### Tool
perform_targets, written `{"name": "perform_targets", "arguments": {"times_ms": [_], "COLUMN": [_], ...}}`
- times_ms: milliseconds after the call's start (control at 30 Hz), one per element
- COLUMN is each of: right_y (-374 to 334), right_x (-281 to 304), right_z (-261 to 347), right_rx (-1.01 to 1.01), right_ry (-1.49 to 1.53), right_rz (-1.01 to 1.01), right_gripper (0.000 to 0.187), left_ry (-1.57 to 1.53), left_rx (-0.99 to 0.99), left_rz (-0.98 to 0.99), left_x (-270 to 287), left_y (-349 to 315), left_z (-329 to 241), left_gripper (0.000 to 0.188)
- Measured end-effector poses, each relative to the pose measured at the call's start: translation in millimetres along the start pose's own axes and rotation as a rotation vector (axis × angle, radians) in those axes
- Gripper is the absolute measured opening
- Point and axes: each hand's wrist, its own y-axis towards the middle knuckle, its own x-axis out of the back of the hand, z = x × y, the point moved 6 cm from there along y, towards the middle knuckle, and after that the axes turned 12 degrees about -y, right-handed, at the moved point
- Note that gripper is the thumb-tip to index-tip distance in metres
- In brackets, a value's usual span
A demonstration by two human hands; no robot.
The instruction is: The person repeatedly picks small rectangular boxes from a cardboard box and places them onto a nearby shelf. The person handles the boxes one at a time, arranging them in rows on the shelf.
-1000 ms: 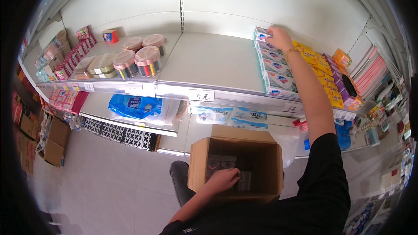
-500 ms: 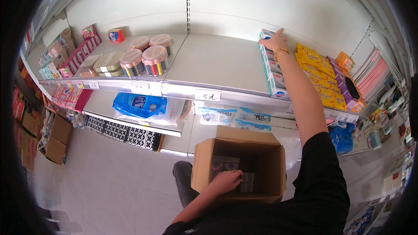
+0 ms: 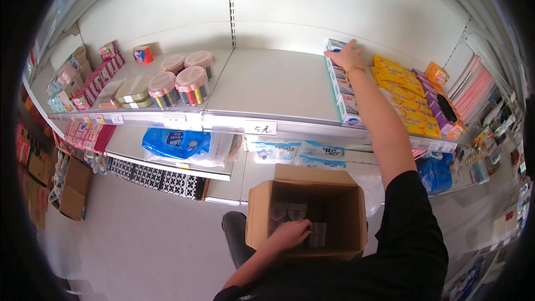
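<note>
Small cartons (image 3: 342, 86): white, teal-sided, oblong, in row.

- Free to pass over the bare shelf (image 3: 273, 81) between pink-lidded jars (image 3: 192, 85) and teal-and-white boxes (image 3: 341, 90).
- Blocked beyond the right hand (image 3: 346, 57) by the back panel (image 3: 312, 3), rightward by yellow packets (image 3: 411, 99).
- Open from above into the cardboard box (image 3: 258, 218); walled around the left hand (image 3: 291, 235), with small packs (image 3: 297, 210) nearby.
</note>
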Motion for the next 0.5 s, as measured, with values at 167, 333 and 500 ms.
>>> {"name": "perform_targets", "arguments": {"times_ms": [167, 333, 500], "right_y": [1.4, 18.1, -48.2], "right_x": [-2.0, 5.1, 75.0], "right_z": [0.6, -12.9, -4.1], "right_rx": [-0.032, 0.044, 0.430], "right_ry": [0.005, -0.048, 0.071], "right_rz": [0.042, -0.059, -0.142], "right_gripper": [0.128, 0.123, 0.089], "left_ry": [-0.005, -0.019, 0.080], "left_rx": [0.067, 0.011, 0.040], "left_rz": [-0.012, -0.038, -0.078], "left_x": [3.7, 0.5, 2.7], "left_y": [3.9, 4.6, 1.4], "left_z": [-0.4, 0.1, 4.7], "left_gripper": [0.024, 0.025, 0.027]}}
